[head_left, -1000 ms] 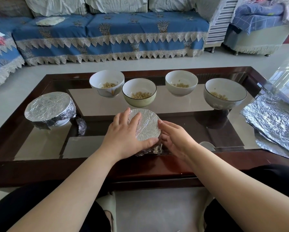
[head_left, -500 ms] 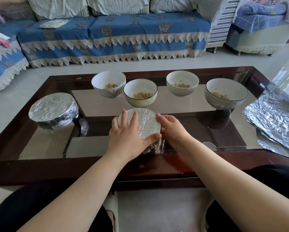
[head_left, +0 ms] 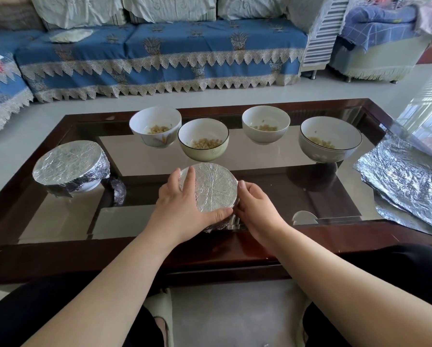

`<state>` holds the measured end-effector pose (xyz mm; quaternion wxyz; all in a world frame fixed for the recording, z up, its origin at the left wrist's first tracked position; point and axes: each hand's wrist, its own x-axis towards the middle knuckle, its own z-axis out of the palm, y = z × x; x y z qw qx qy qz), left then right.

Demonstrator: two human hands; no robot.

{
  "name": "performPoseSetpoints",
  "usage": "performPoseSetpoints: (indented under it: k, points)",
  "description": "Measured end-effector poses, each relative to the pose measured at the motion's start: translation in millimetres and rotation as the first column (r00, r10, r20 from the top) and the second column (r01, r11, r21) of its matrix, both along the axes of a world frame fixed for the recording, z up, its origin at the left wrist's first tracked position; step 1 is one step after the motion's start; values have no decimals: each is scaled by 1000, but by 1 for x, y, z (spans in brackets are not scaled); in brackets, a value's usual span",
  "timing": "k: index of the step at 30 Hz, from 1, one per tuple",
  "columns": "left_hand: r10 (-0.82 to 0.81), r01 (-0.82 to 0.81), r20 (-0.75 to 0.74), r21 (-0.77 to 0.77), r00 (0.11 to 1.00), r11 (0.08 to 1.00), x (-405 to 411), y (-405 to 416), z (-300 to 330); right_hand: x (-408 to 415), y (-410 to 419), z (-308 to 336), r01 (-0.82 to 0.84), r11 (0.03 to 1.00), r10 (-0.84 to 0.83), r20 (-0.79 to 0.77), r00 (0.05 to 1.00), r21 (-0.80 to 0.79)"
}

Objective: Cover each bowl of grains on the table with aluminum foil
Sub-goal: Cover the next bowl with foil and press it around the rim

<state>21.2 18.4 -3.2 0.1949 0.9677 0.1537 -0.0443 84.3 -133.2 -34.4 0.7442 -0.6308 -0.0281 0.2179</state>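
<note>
Four open bowls of grains [head_left: 203,139] line the far side, spare foil sheets [head_left: 405,181] right. Left hand [head_left: 184,209] and right hand [head_left: 257,209] curl around the near foil-covered bowl [head_left: 211,190].

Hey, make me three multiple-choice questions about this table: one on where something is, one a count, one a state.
1. Where are the spare foil sheets?
A. table's right end
B. sofa
C. floor

2. How many bowls are uncovered?
A. two
B. four
C. six

3. The bowl between the hands is
A. bare
B. overturned
C. foil-covered

Answers:
1 A, the sheets lie at the right end.
2 B, four open bowls stand in the back row.
3 C, the left hand and right hand wrap around the foil-covered bowl.
</note>
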Motion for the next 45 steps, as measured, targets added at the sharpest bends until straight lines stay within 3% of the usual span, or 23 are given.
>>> performPoseSetpoints:
  k: [7, 16, 25, 32, 35, 38, 42, 45]
  points:
    - [-14, 15, 16, -13, 1000, 1000, -1, 0, 0, -1, 12, -18, 189, 982, -187, -151, 971, 1]
    - [-20, 21, 21, -9, 1000, 1000, -1, 0, -2, 7, 12, -19, 242, 967, -208, -307, 929, 79]
    - [-25, 25, 12, -2, 1000, 1000, 0, 1, -2, 10, 14, -12, 233, 970, -199, -314, 928, 73]
    - [-16, 17, 16, -33, 1000, 999, 1, 0, 1, 12, 14, -6, 201, 978, -210, -299, 931, -61]
    - [-20, 19, -9, -73, 1000, 997, 4, 2, 2, 12, 9, -5, 179, 983, -180, -381, 907, -38]
    - [-30, 29, -8, -128, 1000, 991, 7, 6, 4, 14, -2, -5, 46, 998, -60, -448, 892, -41]
    - [34, -13, 61, -312, 998, 950, 9, 18, 8, 14, -11, 4, -52, 999, 49, -459, 887, 5]
    - [165, -90, 98, -524, 981, 847, 8, 32, 11, 10, -9, 7, -67, 997, 71, -438, 896, 26]
